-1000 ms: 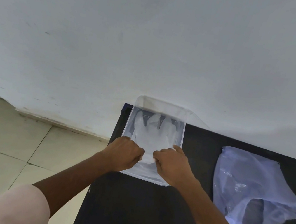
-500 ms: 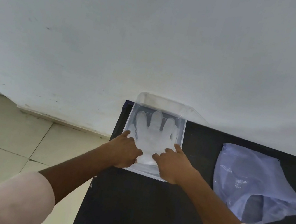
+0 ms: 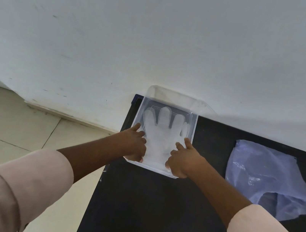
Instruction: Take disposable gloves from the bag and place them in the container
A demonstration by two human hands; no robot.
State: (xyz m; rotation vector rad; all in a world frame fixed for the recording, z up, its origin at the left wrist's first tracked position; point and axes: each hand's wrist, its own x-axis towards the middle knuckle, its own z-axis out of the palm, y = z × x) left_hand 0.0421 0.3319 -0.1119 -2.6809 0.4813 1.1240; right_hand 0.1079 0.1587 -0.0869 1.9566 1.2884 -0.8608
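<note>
A clear plastic container point(image 3: 194, 122) sits at the far left corner of the black table point(image 3: 152, 216). A translucent disposable glove point(image 3: 163, 133) lies flat inside it, fingers pointing away from me. My left hand point(image 3: 133, 145) rests on the glove's left edge at the container's near left side, fingers stretched forward. On the glove's right edge lies my right hand point(image 3: 183, 158), index finger extended. Both hands press on the glove without gripping it. The pale blue plastic bag point(image 3: 270, 180) lies crumpled on the table to the right, apart from both hands.
A white wall point(image 3: 160, 37) rises directly behind the table and container. The table's left edge drops to a tiled floor point(image 3: 15, 134). Bare black tabletop stretches between the container and the bag and toward me.
My hands were bunched together on the glove's cuff; they have moved apart to its two sides with fingers extended. The glove now lies spread flat in the container.
</note>
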